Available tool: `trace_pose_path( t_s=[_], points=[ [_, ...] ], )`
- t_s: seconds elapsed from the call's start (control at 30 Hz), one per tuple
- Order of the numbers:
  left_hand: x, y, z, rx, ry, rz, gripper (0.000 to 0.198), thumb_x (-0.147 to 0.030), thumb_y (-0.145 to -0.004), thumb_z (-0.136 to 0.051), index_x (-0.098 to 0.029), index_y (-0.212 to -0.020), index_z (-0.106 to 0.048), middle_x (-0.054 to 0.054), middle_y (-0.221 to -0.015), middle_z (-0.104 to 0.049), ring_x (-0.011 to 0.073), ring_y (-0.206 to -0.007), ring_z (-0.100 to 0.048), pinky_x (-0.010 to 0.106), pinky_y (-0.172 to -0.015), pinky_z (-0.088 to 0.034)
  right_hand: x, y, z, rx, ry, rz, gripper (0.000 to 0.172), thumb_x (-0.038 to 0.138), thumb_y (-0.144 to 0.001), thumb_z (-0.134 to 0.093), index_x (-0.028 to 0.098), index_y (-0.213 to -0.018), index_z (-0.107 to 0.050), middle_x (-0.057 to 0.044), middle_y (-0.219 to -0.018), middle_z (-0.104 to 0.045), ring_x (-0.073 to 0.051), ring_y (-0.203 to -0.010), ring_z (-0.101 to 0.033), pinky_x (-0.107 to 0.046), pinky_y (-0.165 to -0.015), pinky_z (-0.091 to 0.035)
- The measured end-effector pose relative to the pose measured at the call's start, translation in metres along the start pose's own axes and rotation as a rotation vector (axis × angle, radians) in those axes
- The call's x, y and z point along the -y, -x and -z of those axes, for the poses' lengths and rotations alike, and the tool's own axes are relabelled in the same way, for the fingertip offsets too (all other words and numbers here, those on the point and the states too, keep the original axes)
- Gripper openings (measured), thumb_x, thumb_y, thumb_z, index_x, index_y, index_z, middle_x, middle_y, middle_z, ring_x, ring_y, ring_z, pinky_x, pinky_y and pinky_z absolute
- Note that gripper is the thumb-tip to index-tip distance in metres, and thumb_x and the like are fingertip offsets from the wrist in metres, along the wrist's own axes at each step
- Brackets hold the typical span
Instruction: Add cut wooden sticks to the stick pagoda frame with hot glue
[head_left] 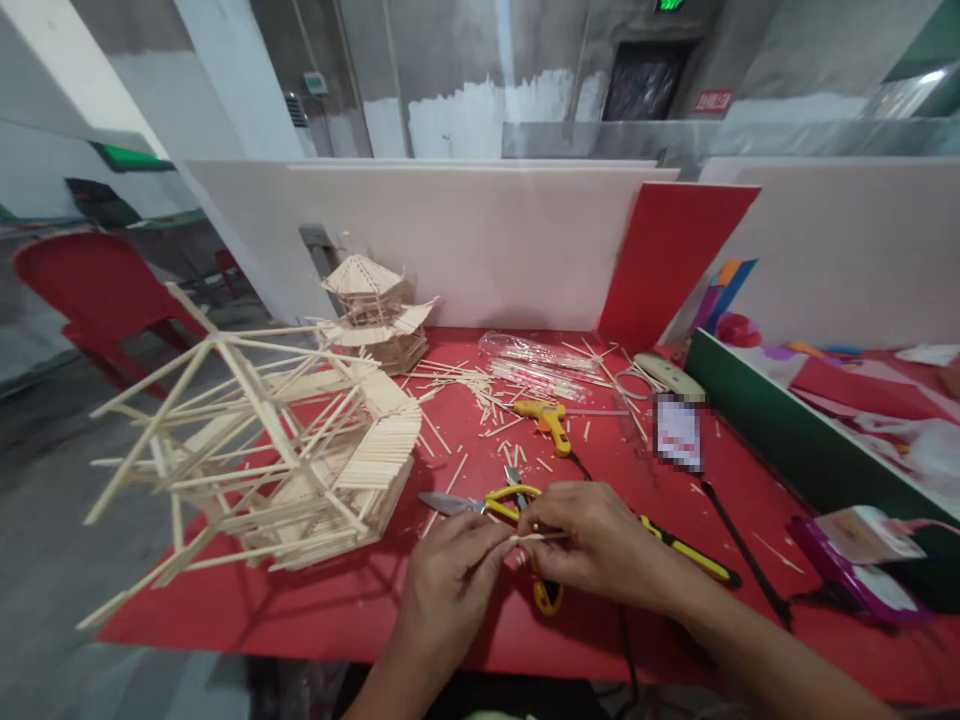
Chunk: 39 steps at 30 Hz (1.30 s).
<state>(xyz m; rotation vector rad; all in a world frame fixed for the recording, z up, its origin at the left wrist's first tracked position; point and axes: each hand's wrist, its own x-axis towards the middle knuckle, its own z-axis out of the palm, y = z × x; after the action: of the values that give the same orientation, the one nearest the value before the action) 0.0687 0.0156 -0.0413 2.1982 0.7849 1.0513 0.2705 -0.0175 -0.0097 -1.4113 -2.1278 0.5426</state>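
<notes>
Both hands meet over the near part of the red tabletop [360, 610]. My left hand [455, 570] pinches one end of a thin wooden stick [536, 537], and my right hand [592, 530] grips the same stick from the other side. Just beyond and beneath them lie yellow-handled scissors [450, 503] with the blades pointing left, and pliers [513, 478] partly hidden by my right hand. To the left stands a large unfinished pavilion frame [292, 450] of wooden sticks. A yellow glue gun [549, 420] rests farther back.
A smaller stick pagoda [367, 315] stands at the back left. Loose sticks and a plastic pack of sticks [540, 370] lie behind the glue gun. A yellow-and-black cutter [694, 556], a lanyard badge [677, 435] and a green-sided box [795, 450] are at the right.
</notes>
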Motion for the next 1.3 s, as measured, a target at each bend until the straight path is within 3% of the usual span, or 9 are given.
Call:
trace_pose_path(
  t_s=[0.23, 0.37, 0.5, 0.6, 0.67, 0.77, 0.97, 1.17, 1.3],
  points=[
    [-0.001, 0.0, -0.005, 0.045, 0.123, 0.148, 0.017, -0.016, -0.088, -0.06, -0.02, -0.079, -0.073, 0.003, -0.072, -0.069, 0.0146, -0.068, -0.065, 0.022, -0.063, -0.047, -0.003, -0.002, -0.004, 0.009, -0.038, 0.033, 0.009, 0.018, -0.078, -0.064, 0.023, -0.082, -0.07, 0.005, -0.066, -0.064, -0.009, -0.061, -0.054, -0.021, -0.06, -0.032],
    [0.004, 0.013, -0.003, -0.06, 0.202, 0.252, 0.016, -0.022, -0.088, -0.062, -0.02, -0.076, -0.073, 0.002, -0.071, -0.068, 0.0152, -0.067, -0.063, 0.023, -0.063, -0.047, -0.005, -0.002, 0.003, 0.008, -0.15, 0.024, 0.018, 0.03, -0.094, -0.052, 0.024, -0.098, -0.069, 0.0, -0.088, -0.07, -0.013, -0.08, -0.062, -0.023, -0.071, -0.042],
    [0.017, 0.031, 0.002, -0.307, 0.433, 0.65, 0.016, -0.034, -0.078, -0.074, -0.019, -0.074, -0.073, 0.0, -0.062, -0.063, 0.0134, -0.057, -0.057, 0.023, -0.055, -0.046, -0.018, 0.001, -0.005, -0.205, -0.046, -0.241, 0.044, 0.032, -0.103, -0.019, 0.021, -0.131, -0.051, -0.009, -0.113, -0.066, -0.016, -0.093, -0.064, -0.028, -0.078, -0.05],
    [0.023, 0.037, 0.002, -0.414, 0.731, 0.885, 0.027, -0.042, -0.071, -0.079, -0.017, -0.076, -0.071, -0.005, -0.048, -0.053, 0.0077, -0.042, -0.043, 0.018, -0.042, -0.034, -0.018, 0.0, -0.029, -0.113, 0.116, -0.258, 0.038, 0.033, -0.096, -0.042, 0.021, -0.129, -0.054, -0.01, -0.112, -0.067, -0.021, -0.096, -0.064, -0.033, -0.083, -0.05],
    [0.023, 0.037, 0.002, -0.432, 0.831, 0.902, 0.03, -0.043, -0.068, -0.081, -0.016, -0.074, -0.07, -0.006, -0.045, -0.05, 0.0058, -0.04, -0.039, 0.017, -0.04, -0.029, -0.011, -0.005, -0.047, 0.004, 0.179, -0.189, 0.04, 0.029, -0.085, -0.057, 0.024, -0.125, -0.058, -0.009, -0.113, -0.067, -0.025, -0.103, -0.061, -0.037, -0.089, -0.047],
    [0.02, 0.038, 0.003, -0.452, 0.868, 0.9, 0.031, -0.042, -0.066, -0.083, -0.015, -0.075, -0.07, -0.006, -0.045, -0.051, 0.0051, -0.04, -0.041, 0.016, -0.041, -0.03, -0.001, -0.015, -0.065, 0.112, 0.295, -0.156, 0.037, 0.021, -0.085, -0.053, 0.023, -0.121, -0.061, -0.012, -0.109, -0.067, -0.027, -0.102, -0.059, -0.04, -0.089, -0.045],
    [0.023, 0.047, 0.007, -0.505, 0.917, 0.934, 0.034, -0.041, -0.063, -0.086, -0.016, -0.08, -0.07, -0.007, -0.046, -0.052, 0.0046, -0.04, -0.041, 0.015, -0.041, -0.031, -0.004, -0.024, -0.076, 0.16, 0.46, -0.207, 0.04, 0.022, -0.087, -0.052, 0.017, -0.126, -0.058, -0.015, -0.099, -0.064, -0.029, -0.095, -0.057, -0.038, -0.079, -0.047],
    [0.018, 0.038, 0.004, -0.425, 0.884, 0.891, 0.031, -0.042, -0.065, -0.084, -0.016, -0.075, -0.071, -0.006, -0.048, -0.053, 0.0048, -0.042, -0.041, 0.016, -0.041, -0.031, 0.008, -0.018, -0.06, 0.121, 0.433, -0.196, 0.041, 0.019, -0.087, -0.053, 0.023, -0.127, -0.056, -0.01, -0.109, -0.065, -0.026, -0.102, -0.058, -0.034, -0.085, -0.046],
    [0.015, 0.026, -0.001, -0.413, 0.896, 0.903, 0.036, -0.045, -0.06, -0.086, -0.016, -0.076, -0.072, -0.005, -0.049, -0.056, 0.0054, -0.042, -0.043, 0.017, -0.043, -0.036, -0.009, 0.022, -0.032, 0.04, 0.417, -0.307, 0.047, 0.026, -0.089, -0.053, 0.028, -0.136, -0.05, -0.007, -0.124, -0.061, -0.022, -0.111, -0.057, -0.033, -0.095, -0.044]
  ],
)
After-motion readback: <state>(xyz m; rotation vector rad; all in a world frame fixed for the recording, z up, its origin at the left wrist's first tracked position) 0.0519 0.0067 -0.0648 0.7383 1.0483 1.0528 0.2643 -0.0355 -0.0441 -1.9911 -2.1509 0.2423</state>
